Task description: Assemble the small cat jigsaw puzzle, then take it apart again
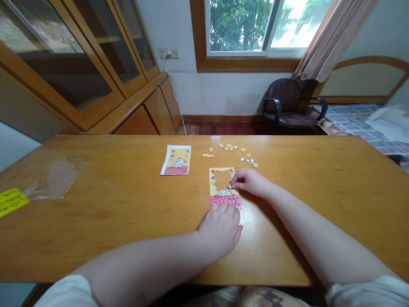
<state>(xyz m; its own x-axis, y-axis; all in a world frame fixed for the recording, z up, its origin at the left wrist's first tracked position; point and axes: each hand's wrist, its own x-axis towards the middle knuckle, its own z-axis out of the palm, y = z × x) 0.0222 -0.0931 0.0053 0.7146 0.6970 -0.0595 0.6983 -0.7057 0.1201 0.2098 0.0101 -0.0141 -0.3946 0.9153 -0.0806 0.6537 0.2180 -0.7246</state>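
Observation:
A partly assembled jigsaw puzzle [225,200] lies on the table, with a yellow upper border, a white animal figure and a pink bottom. Bare table shows through a gap in its upper middle. At the right side of that gap, my right hand [251,182] pinches a small whitish puzzle piece [229,186] between thumb and fingertips. My left hand [221,228] rests palm down along the puzzle's lower edge, its fingertips touching the pink part and its thumb apart. Several loose puzzle pieces [230,147] lie beyond the puzzle in a loose arc.
A reference picture [177,161] lies left of the puzzle on the wooden table [128,209]. Farther left are a clear plastic bag [59,177] and a yellow label [12,201]. Behind the table stand a glass-door cabinet [134,102] and a dark armchair [284,100].

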